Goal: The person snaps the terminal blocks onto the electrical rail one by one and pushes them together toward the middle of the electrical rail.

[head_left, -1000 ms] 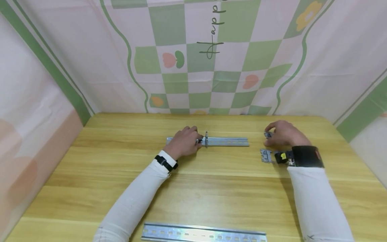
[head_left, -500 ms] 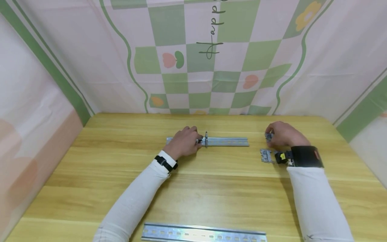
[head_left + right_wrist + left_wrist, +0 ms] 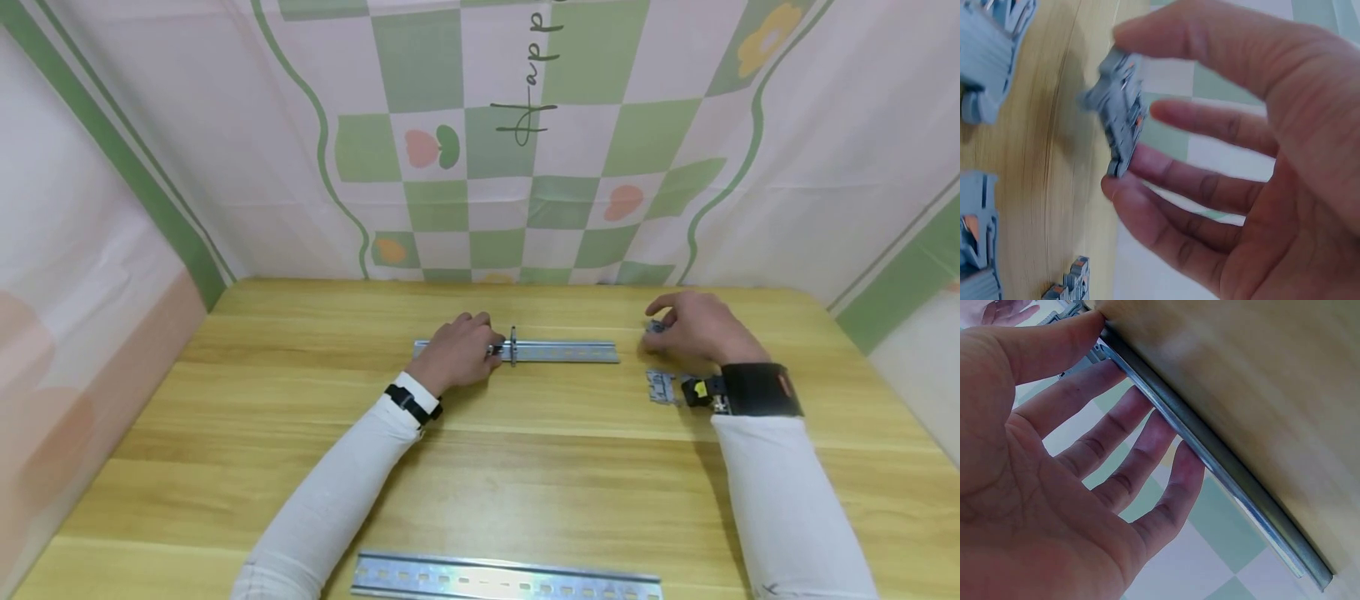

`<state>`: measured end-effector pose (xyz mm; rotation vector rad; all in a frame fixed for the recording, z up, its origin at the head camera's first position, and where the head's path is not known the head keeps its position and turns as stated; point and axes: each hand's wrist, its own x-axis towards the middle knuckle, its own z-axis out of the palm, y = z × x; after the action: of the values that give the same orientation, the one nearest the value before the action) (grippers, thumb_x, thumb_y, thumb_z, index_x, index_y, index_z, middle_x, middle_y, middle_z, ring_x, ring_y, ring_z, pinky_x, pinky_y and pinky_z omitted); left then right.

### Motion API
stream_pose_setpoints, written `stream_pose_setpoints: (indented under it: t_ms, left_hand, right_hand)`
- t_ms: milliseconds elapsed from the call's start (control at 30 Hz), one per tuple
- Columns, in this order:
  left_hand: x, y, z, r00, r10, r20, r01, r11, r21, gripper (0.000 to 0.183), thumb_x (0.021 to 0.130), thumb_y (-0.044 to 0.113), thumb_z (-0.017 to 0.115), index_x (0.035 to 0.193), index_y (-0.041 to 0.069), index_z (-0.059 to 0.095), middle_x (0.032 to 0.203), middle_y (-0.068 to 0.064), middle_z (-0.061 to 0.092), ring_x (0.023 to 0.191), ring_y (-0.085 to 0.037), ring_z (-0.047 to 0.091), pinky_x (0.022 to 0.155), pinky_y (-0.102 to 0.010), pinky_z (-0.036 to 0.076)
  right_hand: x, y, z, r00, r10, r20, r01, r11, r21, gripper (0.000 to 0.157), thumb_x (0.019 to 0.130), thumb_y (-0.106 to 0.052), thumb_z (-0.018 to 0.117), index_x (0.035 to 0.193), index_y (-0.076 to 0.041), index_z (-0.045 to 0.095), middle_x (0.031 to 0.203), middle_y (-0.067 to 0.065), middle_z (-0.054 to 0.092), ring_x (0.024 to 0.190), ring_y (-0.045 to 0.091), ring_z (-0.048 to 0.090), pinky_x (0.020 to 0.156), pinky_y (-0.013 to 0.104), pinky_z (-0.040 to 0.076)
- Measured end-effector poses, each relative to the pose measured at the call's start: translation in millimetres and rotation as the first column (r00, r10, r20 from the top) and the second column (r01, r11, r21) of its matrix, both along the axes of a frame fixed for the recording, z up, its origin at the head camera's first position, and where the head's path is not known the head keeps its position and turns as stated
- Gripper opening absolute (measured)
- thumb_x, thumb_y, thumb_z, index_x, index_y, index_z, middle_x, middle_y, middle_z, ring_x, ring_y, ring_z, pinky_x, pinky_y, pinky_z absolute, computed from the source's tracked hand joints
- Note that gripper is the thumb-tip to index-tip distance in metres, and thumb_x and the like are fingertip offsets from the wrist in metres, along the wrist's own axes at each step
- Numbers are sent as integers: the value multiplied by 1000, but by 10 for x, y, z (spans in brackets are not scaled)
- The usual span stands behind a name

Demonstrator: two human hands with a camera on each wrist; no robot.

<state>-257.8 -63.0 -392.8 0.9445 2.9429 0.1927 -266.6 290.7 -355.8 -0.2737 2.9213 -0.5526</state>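
Note:
My left hand (image 3: 457, 350) grips the left part of a slotted metal DIN rail (image 3: 573, 352); in the left wrist view, the thumb lies at one edge and the fingertips along the other. A thin grey terminal block (image 3: 513, 346) stands across the rail just right of that hand. Beyond the rail's right end, my right hand (image 3: 701, 327) holds another grey terminal block (image 3: 1121, 112) with small orange parts. The right wrist view shows its top at the thumb and its lower end at the fingers, tilted, close over the table.
More grey terminal blocks (image 3: 661, 387) lie on the wooden table (image 3: 480, 467) by the right wrist; the right wrist view shows several (image 3: 988, 56). A second slotted rail (image 3: 506, 577) lies at the near edge. A patterned cloth (image 3: 498, 200) hangs behind the table.
My right hand first draws its fingers in around the terminal block, then shifts slightly left and away with it. The left hand stays in place on the DIN rail.

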Motion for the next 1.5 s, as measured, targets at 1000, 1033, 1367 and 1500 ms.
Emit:
stream_pose_setpoints:
  t_ms: [1000,1033,1367,1500]
  left_hand:
    - [-14,-12,-9,1000,-11,-16,11,1000,8,28,99,32,67,121,17,75,107,-3,60,96,-23,55,71,-34,51]
    - [-13,-13,-8,1000,-11,-17,11,1000,8,28,99,32,67,121,17,75,107,-3,60,96,-23,55,71,-34,51]
    - [-16,-6,-7,1000,-9,-16,10,1000,15,25,99,31,67,116,16,76,107,-4,60,94,-22,54,71,-34,51]
    - [-18,-8,-11,1000,-5,-12,5,1000,7,26,99,32,66,118,17,76,106,-4,59,93,-22,54,70,-34,51]
  right_hand:
    - [-9,-525,-16,957,250,-149,-285,910,-303,36,96,-24,74,123,-2,69,110,11,72,99,25,68,83,27,54]
    - [-13,-546,-22,957,253,-145,-287,905,-313,38,95,-23,74,126,-1,67,112,13,71,101,26,67,84,27,54]
    - [17,-826,-34,967,251,-38,-232,811,-538,57,92,-9,76,140,8,50,136,27,55,123,38,58,100,40,51]
    - [-7,-926,-78,954,294,-61,-278,786,-553,56,91,-2,75,139,10,50,138,29,53,124,41,57,102,46,48]
